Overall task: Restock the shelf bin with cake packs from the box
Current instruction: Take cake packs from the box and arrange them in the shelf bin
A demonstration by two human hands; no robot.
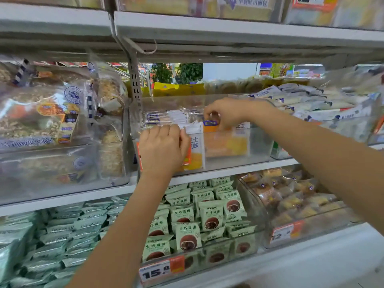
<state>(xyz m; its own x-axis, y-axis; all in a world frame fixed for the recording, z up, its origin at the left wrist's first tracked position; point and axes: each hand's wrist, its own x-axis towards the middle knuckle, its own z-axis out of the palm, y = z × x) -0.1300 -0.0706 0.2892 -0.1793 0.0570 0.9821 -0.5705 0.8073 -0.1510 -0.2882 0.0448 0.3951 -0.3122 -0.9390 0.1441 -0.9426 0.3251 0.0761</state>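
A: What are the hands doing?

B: The left hand (164, 148) has its fingers curled over the top of a white and orange cake pack (194, 149) at the front left of the clear shelf bin (259, 142). The right hand (226, 114) pinches the top edge of another orange pack (224, 142) standing just behind it, deeper in the bin.

A: So how full is the bin?

B: Not very, I'd judge. A few packs stand upright towards its left side, with clear-wrapped ones (166, 117) lying behind them near the back wall; the right end looks bare through the plastic.

A: And the box?

B: Not in view, so I cannot tell how many packs remain. Restocking seems under way, with room left to fill.

A: Anything nearby?

B: Green pastry packs (209, 215) on the shelf below.
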